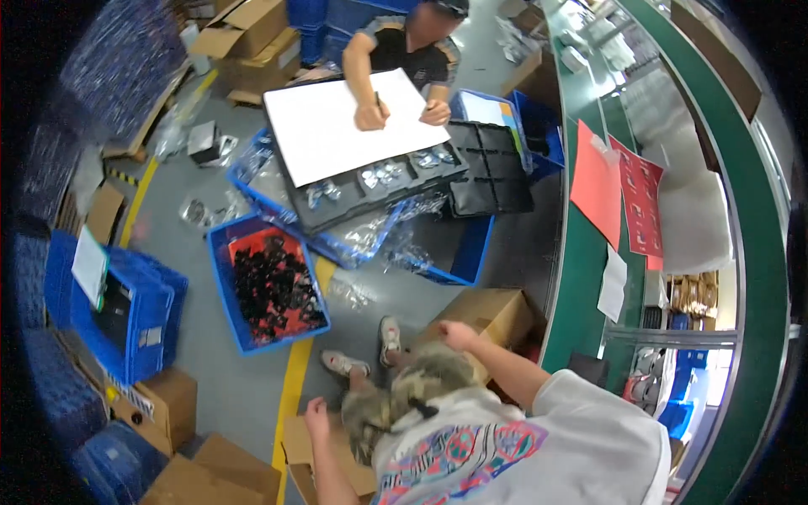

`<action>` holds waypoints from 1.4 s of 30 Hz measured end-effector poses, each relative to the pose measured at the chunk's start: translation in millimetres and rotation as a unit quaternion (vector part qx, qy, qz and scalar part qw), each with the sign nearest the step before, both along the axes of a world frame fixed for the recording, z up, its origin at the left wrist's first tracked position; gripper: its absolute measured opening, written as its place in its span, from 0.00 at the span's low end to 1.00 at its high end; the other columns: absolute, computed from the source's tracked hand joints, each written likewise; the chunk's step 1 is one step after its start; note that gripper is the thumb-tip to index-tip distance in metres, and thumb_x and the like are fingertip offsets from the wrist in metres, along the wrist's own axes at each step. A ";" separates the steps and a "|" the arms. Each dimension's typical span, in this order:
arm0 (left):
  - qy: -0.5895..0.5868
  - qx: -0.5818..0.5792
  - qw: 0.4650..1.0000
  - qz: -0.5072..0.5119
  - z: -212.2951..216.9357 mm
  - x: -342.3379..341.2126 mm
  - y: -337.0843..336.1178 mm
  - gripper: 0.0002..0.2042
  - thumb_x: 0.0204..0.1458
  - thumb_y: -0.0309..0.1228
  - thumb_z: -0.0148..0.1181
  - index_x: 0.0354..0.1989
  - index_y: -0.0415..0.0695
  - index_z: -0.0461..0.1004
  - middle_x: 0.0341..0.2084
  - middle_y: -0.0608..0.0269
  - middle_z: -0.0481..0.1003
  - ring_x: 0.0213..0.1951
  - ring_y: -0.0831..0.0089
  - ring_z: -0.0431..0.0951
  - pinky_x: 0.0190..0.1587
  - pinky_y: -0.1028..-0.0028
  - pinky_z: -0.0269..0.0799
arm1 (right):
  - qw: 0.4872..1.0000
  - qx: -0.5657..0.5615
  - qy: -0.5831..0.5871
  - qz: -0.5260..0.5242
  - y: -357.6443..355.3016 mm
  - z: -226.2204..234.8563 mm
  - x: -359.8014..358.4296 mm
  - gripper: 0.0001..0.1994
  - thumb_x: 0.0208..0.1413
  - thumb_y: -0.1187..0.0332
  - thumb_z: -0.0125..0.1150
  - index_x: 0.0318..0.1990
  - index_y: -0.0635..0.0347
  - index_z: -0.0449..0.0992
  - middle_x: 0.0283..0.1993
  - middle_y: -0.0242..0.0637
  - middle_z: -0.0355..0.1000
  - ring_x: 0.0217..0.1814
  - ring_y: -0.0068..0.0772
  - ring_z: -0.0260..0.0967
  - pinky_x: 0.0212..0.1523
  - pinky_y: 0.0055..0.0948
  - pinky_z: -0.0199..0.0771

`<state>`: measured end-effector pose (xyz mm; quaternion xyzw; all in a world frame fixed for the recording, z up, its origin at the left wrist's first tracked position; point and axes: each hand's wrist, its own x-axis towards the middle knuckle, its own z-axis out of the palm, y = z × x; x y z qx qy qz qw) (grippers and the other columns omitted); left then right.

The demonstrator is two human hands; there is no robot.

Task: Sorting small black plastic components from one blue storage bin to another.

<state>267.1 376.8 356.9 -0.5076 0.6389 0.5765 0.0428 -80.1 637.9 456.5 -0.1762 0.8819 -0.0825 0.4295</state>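
My left hand [316, 414] is raised at the lower middle, fingers loosely bent and slightly apart, holding nothing I can see. It is beside an open cardboard box [296, 442] near my legs. On the other side, my right hand [457, 336] hovers by my knee with its fingers curled in, above a brown cardboard box [488, 311]; nothing shows in it. Ahead on the floor, apart from both hands, a blue bin [220, 282] holds many small black parts [268, 282] on a red lining.
A co-worker [404, 50] writes on a large white sheet [345, 126] over a black compartment tray [379, 198] with bagged parts. A green workbench [581, 278] runs along the right. Blue crates [139, 328] and cardboard boxes [172, 404] line the left.
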 end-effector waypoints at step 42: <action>-0.260 0.207 0.929 -0.160 -12.2 -15.3 1.5 0.13 0.59 0.32 0.43 0.45 0.35 0.67 0.33 0.55 0.74 0.29 0.71 0.75 0.30 0.77 0.71 | 0.967 0.047 0.134 -0.209 -15.2 -377.0 38.9 0.11 0.50 0.68 0.46 0.42 0.54 0.70 0.43 0.36 0.66 0.48 0.39 0.63 0.47 0.44 0.65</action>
